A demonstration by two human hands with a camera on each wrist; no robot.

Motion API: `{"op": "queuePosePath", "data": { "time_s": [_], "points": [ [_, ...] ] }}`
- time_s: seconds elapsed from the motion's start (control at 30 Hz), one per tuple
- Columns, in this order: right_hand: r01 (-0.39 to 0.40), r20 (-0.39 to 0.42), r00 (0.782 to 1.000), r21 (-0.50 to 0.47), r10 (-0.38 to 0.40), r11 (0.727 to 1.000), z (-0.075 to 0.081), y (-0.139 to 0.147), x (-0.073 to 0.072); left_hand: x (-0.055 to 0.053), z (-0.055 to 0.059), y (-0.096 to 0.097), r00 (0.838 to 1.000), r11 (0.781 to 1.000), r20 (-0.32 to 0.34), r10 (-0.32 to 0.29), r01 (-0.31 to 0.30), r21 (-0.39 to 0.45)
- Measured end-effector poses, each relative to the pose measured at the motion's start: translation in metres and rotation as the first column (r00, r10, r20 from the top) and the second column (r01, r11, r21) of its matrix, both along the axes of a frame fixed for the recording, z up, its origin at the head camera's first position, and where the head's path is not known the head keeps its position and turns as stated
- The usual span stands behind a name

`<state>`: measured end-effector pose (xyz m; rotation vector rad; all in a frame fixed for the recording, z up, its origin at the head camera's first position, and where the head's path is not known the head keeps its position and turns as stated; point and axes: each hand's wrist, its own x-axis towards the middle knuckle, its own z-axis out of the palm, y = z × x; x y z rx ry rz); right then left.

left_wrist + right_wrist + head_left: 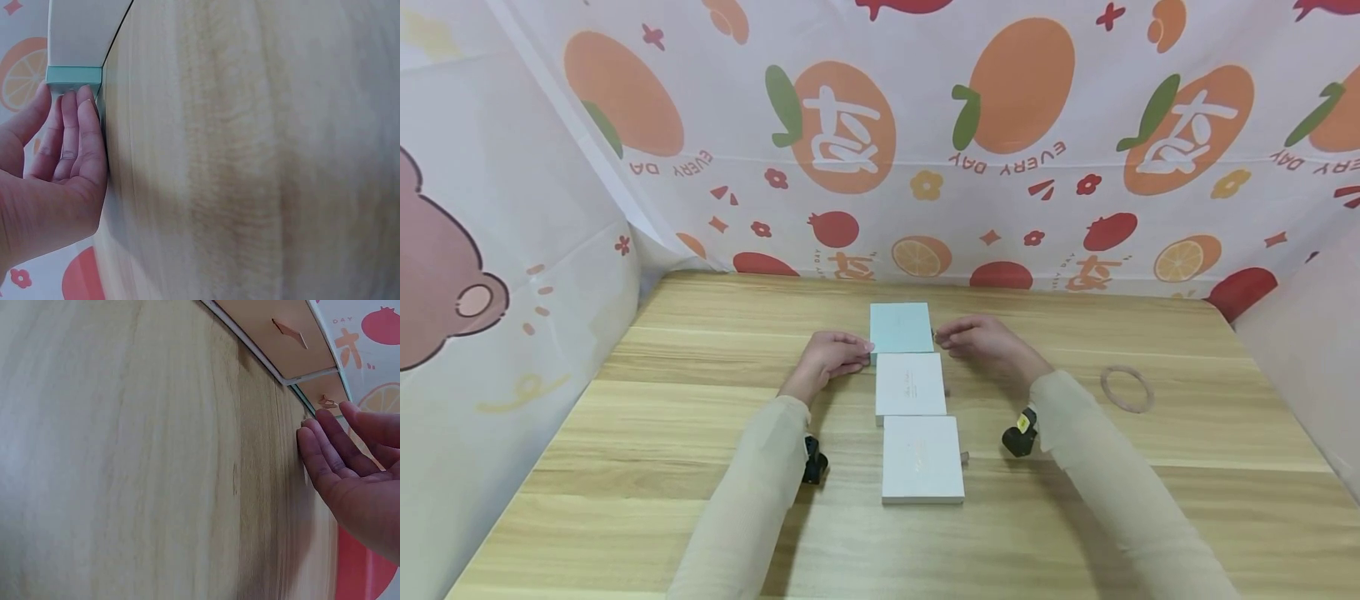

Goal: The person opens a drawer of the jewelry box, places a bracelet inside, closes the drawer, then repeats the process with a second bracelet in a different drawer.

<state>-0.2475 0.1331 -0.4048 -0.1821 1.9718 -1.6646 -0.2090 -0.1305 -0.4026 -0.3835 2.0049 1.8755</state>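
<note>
Three flat square boxes lie in a column on the table. The far one is a light blue box (899, 327), the middle a white box (911, 384) with faint lettering, the near another white box (922, 459). My left hand (832, 360) is at the blue box's left side, its thumb and fingertips right at the teal edge (74, 75) in the left wrist view. Beside the right side of that box is my right hand (981, 340), fingers loosely extended and holding nothing. In the right wrist view the boxes show tan drawer fronts (275, 337) with small ribbon pulls (290, 332).
A pale pink ring (1127, 389) lies on the wooden table (647, 467) to the right of the boxes. Behind the table hangs a fruit-print cloth (925, 108), with another printed cloth (550, 250) along the left. Each wrist carries a small black camera (1019, 433).
</note>
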Motion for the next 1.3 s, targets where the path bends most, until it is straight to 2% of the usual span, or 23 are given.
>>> {"op": "queuePosePath", "data": {
  "time_s": [0.37,0.6,0.8,1.3],
  "points": [
    [0.014,0.037,0.999,-0.033,-0.013,0.999,0.0017,-0.007,-0.0032,-0.0012,0.0009,-0.0003,1.0,1.0,0.001,0.002,-0.002,-0.005],
    [-0.049,0.006,0.999,0.006,0.049,0.999,0.0033,-0.0077,-0.0039,-0.0015,0.0012,-0.0006,1.0,1.0,0.0,0.004,-0.004,-0.004],
    [-0.069,-0.006,0.998,0.019,0.069,0.997,0.0046,-0.0075,-0.003,-0.0015,0.0006,-0.0007,1.0,1.0,0.0,0.006,-0.006,-0.001],
    [-0.02,0.008,1.0,0.011,0.019,1.0,-0.002,-0.0062,-0.002,0.0008,-0.0003,0.0011,1.0,1.0,0.004,0.005,-0.005,-0.007]
  ]
}}
